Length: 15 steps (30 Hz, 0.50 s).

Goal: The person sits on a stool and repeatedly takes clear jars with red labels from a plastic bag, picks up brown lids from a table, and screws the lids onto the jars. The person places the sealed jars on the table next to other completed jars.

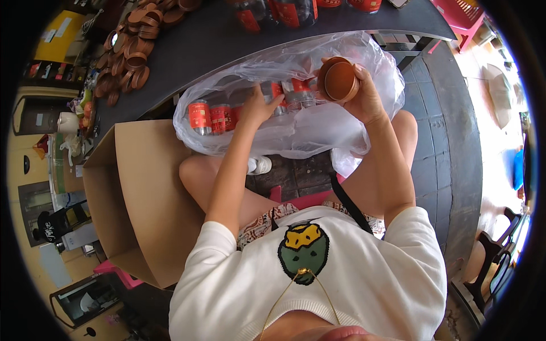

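My right hand [365, 96] is closed round a brown, round, cup-like lid [339, 82], its hollow side facing up. A second rim shows around its left side, perhaps another lid; I cannot tell for sure. My left hand [260, 108] reaches over a large clear plastic bag [318, 133] with its thumb and index finger spread. It is beside a clear jar with a red label [277, 95]; whether it touches the jar cannot be made out. Several such jars lie in a row in the bag, including a red-labelled jar [199, 116] at the left end.
A pile of brown lids [133, 51] lies on the dark table [210, 48] at the far left. More red-labelled jars [296, 12] stand at its far edge. An open cardboard box [151, 199] is left of my legs. A pink plastic chair [462, 20] stands far right.
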Each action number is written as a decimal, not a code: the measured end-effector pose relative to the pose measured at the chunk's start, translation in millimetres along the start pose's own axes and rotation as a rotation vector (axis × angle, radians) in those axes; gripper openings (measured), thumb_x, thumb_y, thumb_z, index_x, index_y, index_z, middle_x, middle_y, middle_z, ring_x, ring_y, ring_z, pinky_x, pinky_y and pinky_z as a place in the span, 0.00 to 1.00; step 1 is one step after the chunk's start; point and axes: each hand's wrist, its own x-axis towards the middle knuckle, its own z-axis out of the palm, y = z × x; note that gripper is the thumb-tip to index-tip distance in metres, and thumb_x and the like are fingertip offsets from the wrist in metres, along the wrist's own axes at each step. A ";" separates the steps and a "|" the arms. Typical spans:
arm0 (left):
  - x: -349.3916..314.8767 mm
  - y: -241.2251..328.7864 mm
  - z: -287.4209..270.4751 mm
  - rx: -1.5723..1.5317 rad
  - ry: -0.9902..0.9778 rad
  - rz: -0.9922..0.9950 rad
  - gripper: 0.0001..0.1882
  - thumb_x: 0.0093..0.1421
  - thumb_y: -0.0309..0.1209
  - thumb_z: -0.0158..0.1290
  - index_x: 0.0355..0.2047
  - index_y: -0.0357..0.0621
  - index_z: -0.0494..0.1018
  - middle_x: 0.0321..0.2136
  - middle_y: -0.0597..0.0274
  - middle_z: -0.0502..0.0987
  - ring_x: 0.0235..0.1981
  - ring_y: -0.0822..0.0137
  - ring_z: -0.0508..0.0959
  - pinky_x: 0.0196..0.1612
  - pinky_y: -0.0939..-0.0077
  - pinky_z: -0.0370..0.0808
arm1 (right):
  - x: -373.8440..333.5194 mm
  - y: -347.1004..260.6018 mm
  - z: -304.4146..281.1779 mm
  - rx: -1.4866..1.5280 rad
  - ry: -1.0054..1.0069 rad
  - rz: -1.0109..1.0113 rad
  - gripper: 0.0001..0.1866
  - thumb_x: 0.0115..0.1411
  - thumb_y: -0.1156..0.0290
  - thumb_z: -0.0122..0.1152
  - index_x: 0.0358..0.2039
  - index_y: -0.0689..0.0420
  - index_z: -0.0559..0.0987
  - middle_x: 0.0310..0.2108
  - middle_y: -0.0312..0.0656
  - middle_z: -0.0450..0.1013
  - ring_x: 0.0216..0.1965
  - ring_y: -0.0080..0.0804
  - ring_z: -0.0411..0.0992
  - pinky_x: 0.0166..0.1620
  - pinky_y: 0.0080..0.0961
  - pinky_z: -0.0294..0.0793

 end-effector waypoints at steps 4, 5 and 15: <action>30.7 -12.5 3.9 -0.373 -0.028 -0.152 0.43 0.48 0.41 0.66 0.57 0.33 0.57 0.51 0.40 0.70 0.50 0.45 0.73 0.51 0.61 0.71 | 3.7 7.8 11.8 0.061 -0.042 0.082 0.31 0.63 0.48 0.46 0.57 0.59 0.65 0.48 0.48 0.71 0.47 0.39 0.73 0.50 0.39 0.75; 31.3 -20.4 0.0 -0.557 -0.027 -0.201 0.43 0.47 0.40 0.66 0.58 0.34 0.57 0.50 0.42 0.71 0.48 0.48 0.74 0.50 0.61 0.72 | 4.8 11.0 11.9 0.087 -0.047 0.105 0.28 0.64 0.51 0.45 0.56 0.59 0.66 0.47 0.47 0.72 0.47 0.36 0.73 0.51 0.39 0.75; -59.2 12.3 -17.7 -1.401 0.190 -0.024 0.13 0.57 0.25 0.56 0.36 0.49 0.61 0.35 0.69 0.69 0.37 0.78 0.69 0.44 0.80 0.68 | 7.9 57.1 34.4 -0.683 0.243 -0.179 0.36 0.55 0.67 0.67 0.61 0.58 0.61 0.48 0.44 0.68 0.50 0.29 0.68 0.47 0.24 0.73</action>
